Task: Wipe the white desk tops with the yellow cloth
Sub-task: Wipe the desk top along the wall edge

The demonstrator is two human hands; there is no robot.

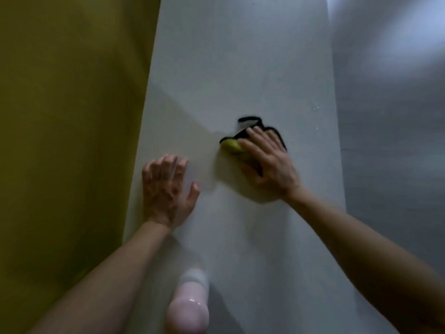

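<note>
A long white desk top [240, 68] runs away from me down the middle of the view. On it lies the yellow cloth [232, 145] with a black edge, bunched up. My right hand [267, 165] lies flat over the cloth with straight fingers, pressing it to the desk; most of the cloth is hidden under the palm. My left hand [168, 189] rests on the desk to the left of the cloth, fingers spread and slightly bent, holding nothing.
A yellow-olive partition [67, 141] runs along the desk's left edge. A pink bottle with a white cap [189, 304] stands on the desk near me, between my forearms. A few water drops [315, 108] sit near the right edge. Grey floor [390, 141] lies to the right.
</note>
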